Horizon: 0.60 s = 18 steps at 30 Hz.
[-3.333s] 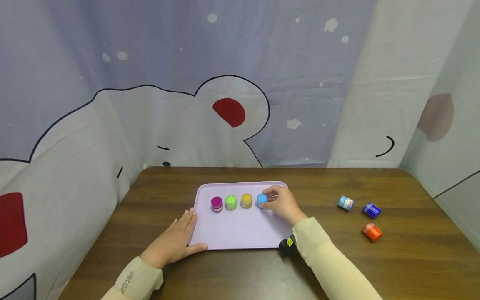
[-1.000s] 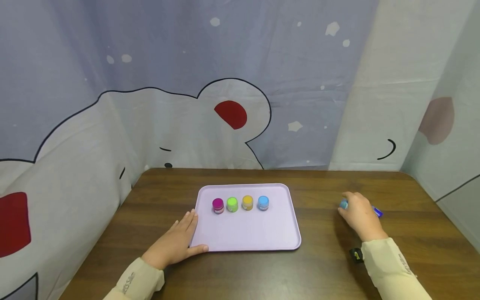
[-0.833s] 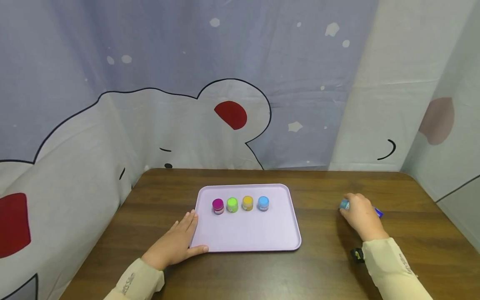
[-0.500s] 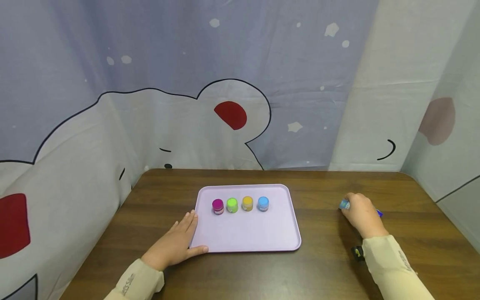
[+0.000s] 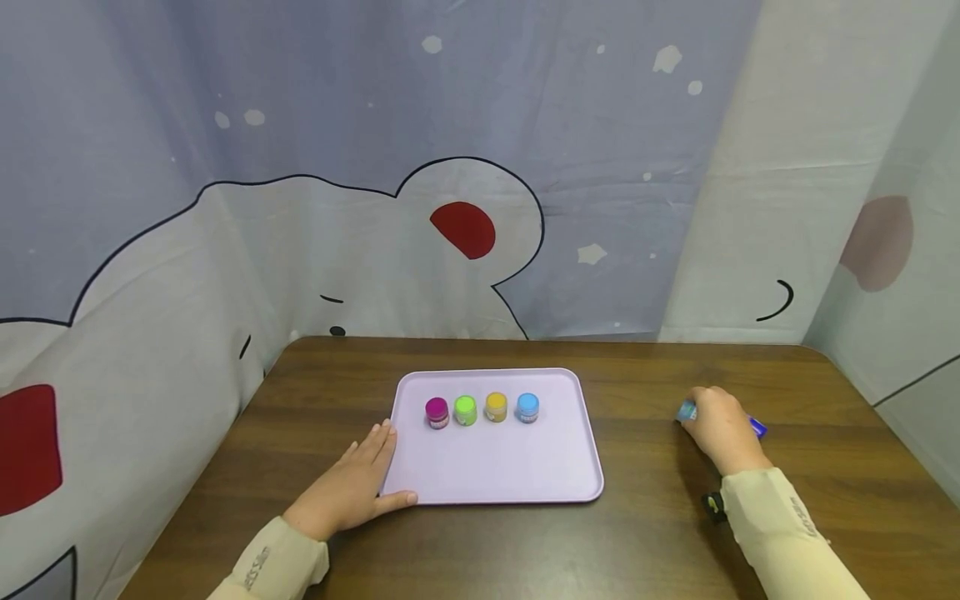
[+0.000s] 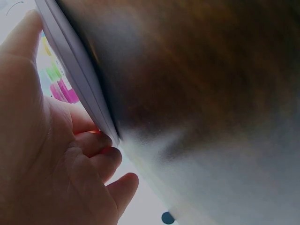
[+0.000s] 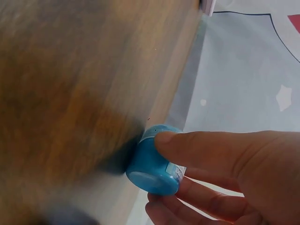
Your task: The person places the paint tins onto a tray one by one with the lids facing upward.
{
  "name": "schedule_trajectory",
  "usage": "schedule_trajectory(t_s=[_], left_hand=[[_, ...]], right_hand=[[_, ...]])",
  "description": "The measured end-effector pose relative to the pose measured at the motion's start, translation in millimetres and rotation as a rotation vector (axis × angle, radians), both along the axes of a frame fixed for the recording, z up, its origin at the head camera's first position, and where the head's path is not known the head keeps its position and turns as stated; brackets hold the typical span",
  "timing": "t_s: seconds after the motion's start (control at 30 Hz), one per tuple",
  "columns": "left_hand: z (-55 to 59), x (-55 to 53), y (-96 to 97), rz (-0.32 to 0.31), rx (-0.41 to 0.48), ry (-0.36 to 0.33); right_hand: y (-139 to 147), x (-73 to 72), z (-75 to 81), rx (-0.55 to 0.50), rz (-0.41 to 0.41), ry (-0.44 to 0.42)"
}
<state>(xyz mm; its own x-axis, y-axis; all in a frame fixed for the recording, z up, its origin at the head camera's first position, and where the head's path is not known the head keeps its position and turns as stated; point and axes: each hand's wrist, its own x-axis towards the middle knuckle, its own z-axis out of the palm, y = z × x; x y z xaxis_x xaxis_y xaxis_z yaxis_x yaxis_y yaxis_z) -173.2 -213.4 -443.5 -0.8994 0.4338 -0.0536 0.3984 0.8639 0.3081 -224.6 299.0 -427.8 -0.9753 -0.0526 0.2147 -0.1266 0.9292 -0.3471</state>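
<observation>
Now the right hand point(image 5: 722, 427) pinches a small light-blue jar point(image 7: 154, 161) lying on its side on the counter point(image 5: 645, 533), right of the tray point(image 5: 495, 467). It looks light, rigid, slick; gripping its round sides suits. The left hand point(image 5: 347, 487) rests flat against the tray's edge.

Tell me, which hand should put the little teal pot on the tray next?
The right hand, most likely. Its fingers already pinch the teal pot on the table. The left hand lies flat at the purple tray corner, far from it.
</observation>
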Motion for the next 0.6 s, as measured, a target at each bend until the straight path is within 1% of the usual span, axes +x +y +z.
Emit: schedule_trajectory(t_s=[0.27, 0.6], left_hand=[[0.8, 0.2, 0.3, -0.002, 0.000, -0.002], [-0.5, -0.9, -0.1, -0.004, -0.011, 0.007]], right_hand=[[-2, 4.6, 0.1, -0.056, -0.006, 0.002], [-13, 7.5, -5.1, -0.143, -0.017, 0.127]])
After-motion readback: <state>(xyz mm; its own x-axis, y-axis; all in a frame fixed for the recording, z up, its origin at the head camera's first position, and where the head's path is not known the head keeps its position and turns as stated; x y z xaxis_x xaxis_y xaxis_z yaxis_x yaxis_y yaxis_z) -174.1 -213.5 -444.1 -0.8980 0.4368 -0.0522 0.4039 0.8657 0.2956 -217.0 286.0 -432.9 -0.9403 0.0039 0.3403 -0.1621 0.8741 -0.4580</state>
